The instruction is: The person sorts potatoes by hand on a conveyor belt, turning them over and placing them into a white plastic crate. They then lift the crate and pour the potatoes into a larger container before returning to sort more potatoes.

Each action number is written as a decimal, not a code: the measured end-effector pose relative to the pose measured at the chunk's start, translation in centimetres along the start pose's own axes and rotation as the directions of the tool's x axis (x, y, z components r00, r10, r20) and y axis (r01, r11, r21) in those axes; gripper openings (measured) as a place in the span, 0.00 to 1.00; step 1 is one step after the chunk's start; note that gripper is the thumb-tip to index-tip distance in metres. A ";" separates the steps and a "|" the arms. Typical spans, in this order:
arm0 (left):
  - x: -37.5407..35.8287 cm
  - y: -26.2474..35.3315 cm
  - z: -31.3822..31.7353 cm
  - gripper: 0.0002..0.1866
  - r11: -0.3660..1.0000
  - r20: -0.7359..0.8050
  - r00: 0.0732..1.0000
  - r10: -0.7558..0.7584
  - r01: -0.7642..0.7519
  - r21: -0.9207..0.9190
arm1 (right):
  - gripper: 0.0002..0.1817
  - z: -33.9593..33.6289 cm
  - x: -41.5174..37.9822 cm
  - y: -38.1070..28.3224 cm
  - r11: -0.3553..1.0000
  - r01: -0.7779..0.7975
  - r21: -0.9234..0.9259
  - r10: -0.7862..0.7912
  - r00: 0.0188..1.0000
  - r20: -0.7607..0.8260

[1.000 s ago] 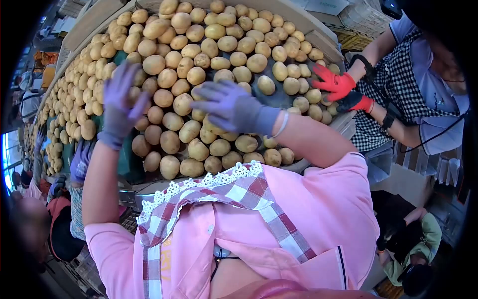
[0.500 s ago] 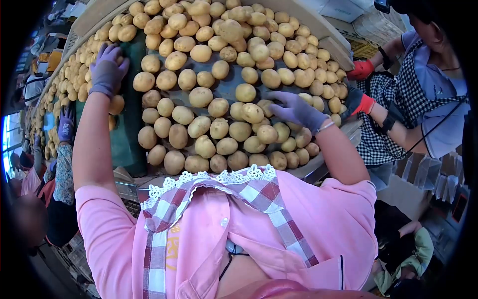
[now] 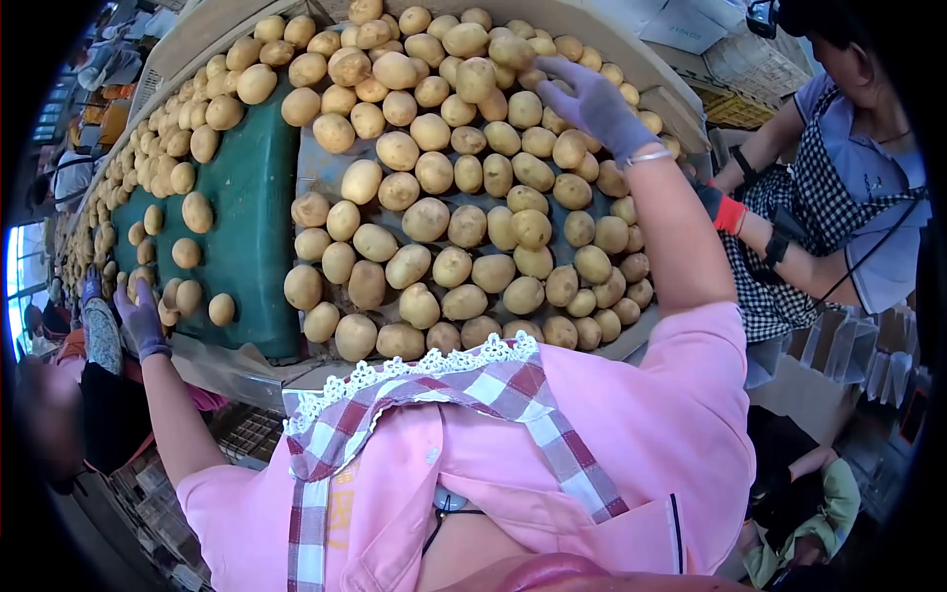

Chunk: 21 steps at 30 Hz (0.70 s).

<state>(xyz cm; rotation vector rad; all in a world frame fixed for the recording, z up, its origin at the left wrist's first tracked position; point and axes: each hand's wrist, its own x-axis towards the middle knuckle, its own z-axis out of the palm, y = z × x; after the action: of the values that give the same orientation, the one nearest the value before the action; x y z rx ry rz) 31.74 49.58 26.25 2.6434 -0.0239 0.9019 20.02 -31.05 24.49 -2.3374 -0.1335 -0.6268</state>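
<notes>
Potatoes point(image 3: 425, 219): crowded over the grey surface point(image 3: 320, 170), with a looser scatter on the green surface point(image 3: 254, 212) and a dense spread beyond.
Work in hand: reaching among the potatoes with both gloved hands. They look apt to roll, so contact seems to call for a light, spread touch.
Left hand point(image 3: 140, 314): arm stretched out sideways, fingers up and parted beside potatoes at the near edge; whether its grip has one cannot be told.
Right hand point(image 3: 598, 111): arm reaching forward, palm down, grip loosely open, fingertips beside the far potatoes, nothing visibly clasped.
Co-worker's hand point(image 3: 728, 213): red-gloved, beside the right rim.
</notes>
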 end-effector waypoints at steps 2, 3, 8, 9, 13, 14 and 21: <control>-1.7 8.2 0.4 0.30 0.970 -0.043 0.970 0.239 -0.240 -0.019 | 0.32 5.1 4.1 0.9 0.979 0.123 -0.164 -0.139 0.986 -0.088; -2.7 12.3 0.9 0.29 0.918 -0.033 0.917 0.397 -0.397 -0.009 | 0.36 7.6 5.6 1.3 0.915 0.131 -0.382 -0.209 0.963 -0.169; -3.6 34.5 2.3 0.30 0.700 0.102 0.717 0.690 -0.624 -0.347 | 0.42 7.3 6.4 -4.5 0.960 0.049 -0.277 0.039 0.952 0.303; -3.4 37.6 3.2 0.31 0.633 0.102 0.649 0.754 -0.676 -0.377 | 0.42 6.9 4.9 -6.6 0.955 0.028 -0.295 0.085 0.927 0.365; -4.0 46.8 9.4 0.32 0.470 0.095 0.482 0.871 -0.760 -0.449 | 0.36 6.8 -2.7 -11.9 0.960 0.161 -0.230 -0.064 0.923 0.378; -4.7 48.5 10.6 0.33 0.451 0.159 0.427 0.890 -0.780 -0.433 | 0.36 6.0 -4.0 -11.9 0.968 0.170 -0.183 -0.075 0.897 0.436; -0.9 43.1 13.4 0.22 0.586 0.431 0.546 0.718 -0.809 0.049 | 0.30 1.8 -12.5 -12.3 0.893 0.337 -0.298 -0.110 0.806 0.582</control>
<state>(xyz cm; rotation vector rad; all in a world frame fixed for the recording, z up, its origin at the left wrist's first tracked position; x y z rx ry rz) 33.46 4.63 29.52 2.9908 -1.3795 0.6070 6.53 -19.69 24.93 -2.8666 -0.6183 -0.0534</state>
